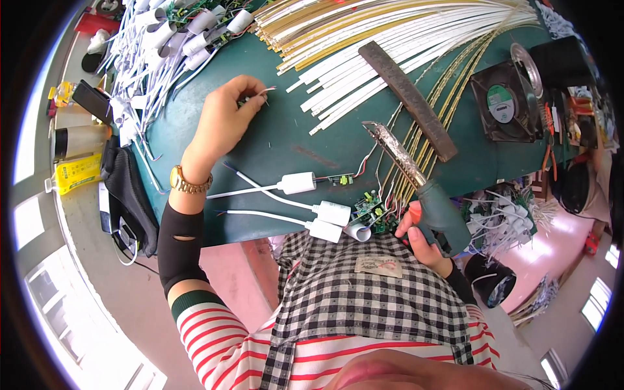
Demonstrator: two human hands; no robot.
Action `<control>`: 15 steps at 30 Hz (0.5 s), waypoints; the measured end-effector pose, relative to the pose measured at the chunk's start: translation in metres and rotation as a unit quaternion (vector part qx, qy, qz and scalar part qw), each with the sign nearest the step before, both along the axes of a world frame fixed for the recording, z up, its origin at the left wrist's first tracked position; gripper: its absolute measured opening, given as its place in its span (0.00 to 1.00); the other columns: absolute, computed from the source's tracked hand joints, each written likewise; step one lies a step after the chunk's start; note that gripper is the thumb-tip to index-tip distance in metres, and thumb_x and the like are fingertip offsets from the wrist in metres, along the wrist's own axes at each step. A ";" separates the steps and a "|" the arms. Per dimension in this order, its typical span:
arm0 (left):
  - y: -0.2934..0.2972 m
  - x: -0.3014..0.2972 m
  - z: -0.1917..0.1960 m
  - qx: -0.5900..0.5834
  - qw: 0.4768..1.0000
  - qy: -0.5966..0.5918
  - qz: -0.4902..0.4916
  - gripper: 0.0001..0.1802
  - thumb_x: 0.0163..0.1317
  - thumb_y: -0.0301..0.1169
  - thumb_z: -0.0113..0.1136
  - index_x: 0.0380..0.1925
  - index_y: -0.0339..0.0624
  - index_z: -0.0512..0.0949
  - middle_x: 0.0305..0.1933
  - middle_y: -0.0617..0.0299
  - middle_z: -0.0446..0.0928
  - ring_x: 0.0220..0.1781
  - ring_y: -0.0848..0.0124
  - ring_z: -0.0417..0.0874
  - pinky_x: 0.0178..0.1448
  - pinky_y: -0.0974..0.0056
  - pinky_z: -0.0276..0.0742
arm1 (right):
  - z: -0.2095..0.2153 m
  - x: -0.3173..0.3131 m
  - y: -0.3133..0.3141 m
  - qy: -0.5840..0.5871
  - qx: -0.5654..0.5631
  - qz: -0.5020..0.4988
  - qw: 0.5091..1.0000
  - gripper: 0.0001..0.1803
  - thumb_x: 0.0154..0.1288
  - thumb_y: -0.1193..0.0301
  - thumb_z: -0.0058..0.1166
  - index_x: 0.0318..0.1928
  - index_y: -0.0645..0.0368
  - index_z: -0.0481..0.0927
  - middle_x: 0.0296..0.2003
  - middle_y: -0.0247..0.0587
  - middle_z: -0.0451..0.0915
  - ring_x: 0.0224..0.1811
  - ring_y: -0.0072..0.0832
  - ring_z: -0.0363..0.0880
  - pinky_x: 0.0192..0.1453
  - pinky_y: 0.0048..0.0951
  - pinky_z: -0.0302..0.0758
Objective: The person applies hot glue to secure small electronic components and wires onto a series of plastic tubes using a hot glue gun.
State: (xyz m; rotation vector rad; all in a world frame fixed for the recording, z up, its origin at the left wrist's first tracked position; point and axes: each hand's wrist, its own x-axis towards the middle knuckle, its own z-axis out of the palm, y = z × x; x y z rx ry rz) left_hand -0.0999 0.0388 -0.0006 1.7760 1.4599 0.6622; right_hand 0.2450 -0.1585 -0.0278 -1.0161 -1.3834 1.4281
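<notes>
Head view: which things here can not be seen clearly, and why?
- Small part pinched in the left hand: too small, and fingers cover most of it.
- Soldering iron grip: wrapped by the right hand.
- Small circuit boards: details too small.
- White strips: cut off by the top edge.

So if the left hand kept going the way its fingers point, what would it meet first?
The left hand, pinching a small wired part, points up and right over the green mat. The loose ends of the white strips probably come first, though depth is hard to judge.
</notes>
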 end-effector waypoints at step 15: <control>-0.033 0.049 0.030 -0.056 0.997 -0.042 0.009 0.05 0.62 0.26 0.61 0.32 0.35 0.80 0.22 0.62 0.79 0.24 0.80 0.76 0.30 0.72 0.72 | -0.001 -0.001 -0.003 -0.009 0.021 -0.005 1.000 0.24 0.66 0.79 0.48 0.62 0.65 0.64 0.32 0.40 0.75 0.30 0.24 0.75 0.37 0.27 0.75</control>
